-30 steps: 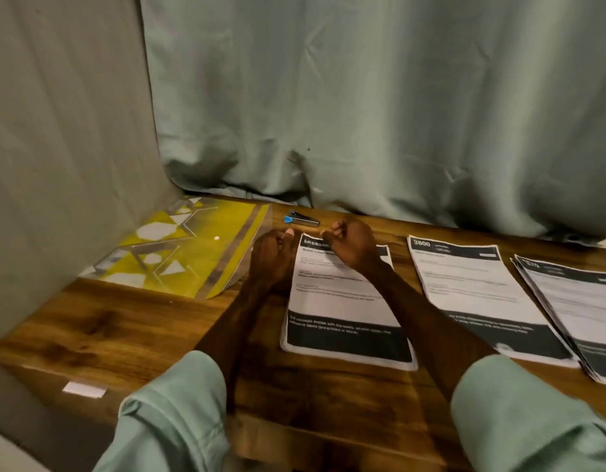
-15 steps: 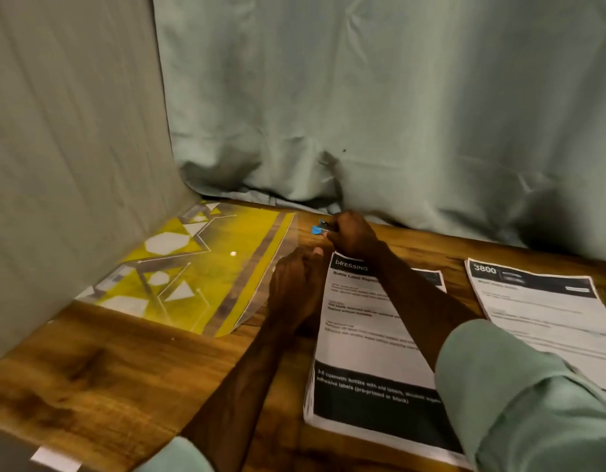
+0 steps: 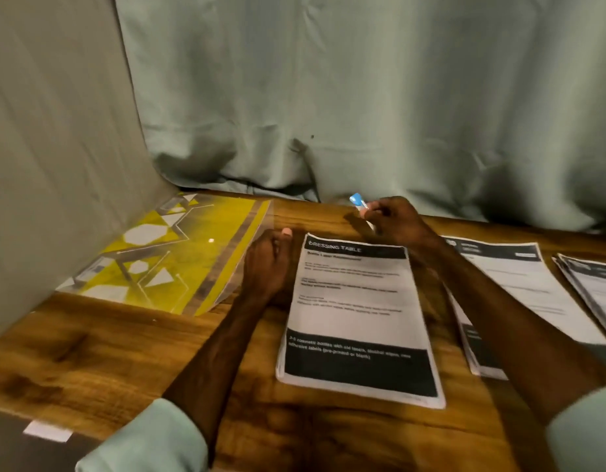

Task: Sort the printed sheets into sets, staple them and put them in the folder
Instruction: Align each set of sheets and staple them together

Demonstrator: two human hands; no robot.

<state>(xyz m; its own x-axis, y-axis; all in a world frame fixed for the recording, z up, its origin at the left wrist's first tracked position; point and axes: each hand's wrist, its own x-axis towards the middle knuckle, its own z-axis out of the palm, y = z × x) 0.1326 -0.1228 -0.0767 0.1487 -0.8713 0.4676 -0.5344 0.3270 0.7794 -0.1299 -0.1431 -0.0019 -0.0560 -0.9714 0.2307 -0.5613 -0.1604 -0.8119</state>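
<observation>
We count three sets of sheets: left stack (image 3: pixel 356 301), middle stack (image 3: pixel 526 284), right stack (image 3: pixel 597 284); one folder (image 3: pixel 179 253); one stapler (image 3: pixel 357 202), pinched in our right hand (image 3: pixel 396 219). Our left hand (image 3: pixel 265 264) lies curled; we cannot tell its hold.

**Right grip up and pinching, left grip low and folded**

The right grip (image 3: pixel 396 221) hangs in the air with the back of the hand toward the camera. Its fingers (image 3: pixel 379 212) are curled and pinch a small blue-tipped stapler (image 3: pixel 357 201), which sticks out above and to that grip's left. Its bare forearm runs back and rightward into a pale green sleeve (image 3: pixel 584 434). The left grip (image 3: pixel 265 264) lies lower, to the left of the right grip and nearer the body. Its knuckles are up, its fingers are folded under out of sight, and its thumb (image 3: pixel 287 232) points forward. Its forearm slants back to a matching sleeve.
</observation>
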